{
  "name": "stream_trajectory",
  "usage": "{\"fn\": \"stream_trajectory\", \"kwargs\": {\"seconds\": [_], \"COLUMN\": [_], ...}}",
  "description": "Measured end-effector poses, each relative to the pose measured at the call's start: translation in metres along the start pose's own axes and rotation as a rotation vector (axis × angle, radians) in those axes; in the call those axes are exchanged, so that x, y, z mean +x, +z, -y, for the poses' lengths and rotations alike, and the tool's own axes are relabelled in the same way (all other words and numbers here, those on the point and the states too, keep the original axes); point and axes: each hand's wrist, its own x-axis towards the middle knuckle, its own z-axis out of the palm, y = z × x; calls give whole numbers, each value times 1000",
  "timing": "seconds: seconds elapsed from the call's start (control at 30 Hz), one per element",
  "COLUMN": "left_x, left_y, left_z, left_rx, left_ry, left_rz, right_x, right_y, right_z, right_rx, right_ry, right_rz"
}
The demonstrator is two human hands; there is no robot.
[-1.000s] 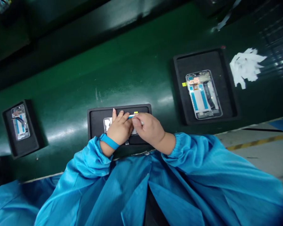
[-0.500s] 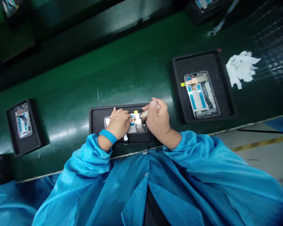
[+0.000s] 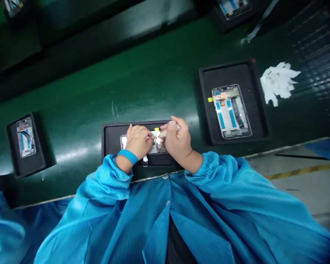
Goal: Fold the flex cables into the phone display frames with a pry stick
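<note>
An opened phone (image 3: 161, 146) lies sideways in a black tray (image 3: 111, 146), its circuit board showing on the right and a yellow tab on its top edge. My left hand (image 3: 139, 141) rests over the phone's left half, fingers curled and pressing on it near the middle; a blue band circles the wrist. In my right hand (image 3: 180, 141) is a pale pointed spudger (image 3: 163, 134), gripped between thumb and fingers. Its tip is at the board, close to my left fingertips. Whatever the tip touches is too small to make out. A white strip (image 3: 145, 160) sticks out below the phone.
On the green bench (image 3: 85, 95), another opened phone (image 3: 231, 112) sits in a black tray (image 3: 205, 106) to the right, beside a pile of white strips (image 3: 277, 82). A further tray (image 3: 40, 157) with a phone (image 3: 26, 137) stands at the left.
My right hand has moved left, carrying the spudger's tip further over the board towards my left fingers. The left hand stays on the phone. The whole view has shifted slightly.
</note>
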Motion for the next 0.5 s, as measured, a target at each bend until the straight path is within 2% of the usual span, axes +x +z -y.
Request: {"fn": "stream_trajectory", "kwargs": {"seconds": [0.1,0.27,0.4,0.5], "left_x": [-6,-27,-36,-37], "left_y": [-1,8,16,18], "left_z": [3,4,1,0], "left_rx": [-9,136,235,250], "left_ry": [51,285,392,409], "left_rz": [-10,-119,-211,-219], "right_x": [-2,-4,-3,-3], "right_y": [-2,-4,-5,-5], "right_z": [-1,-6,-7,-6], "right_rx": [28,7,-12,-33], "right_ry": [-70,-274,-312,-317], "right_rz": [0,94,127,130]}}
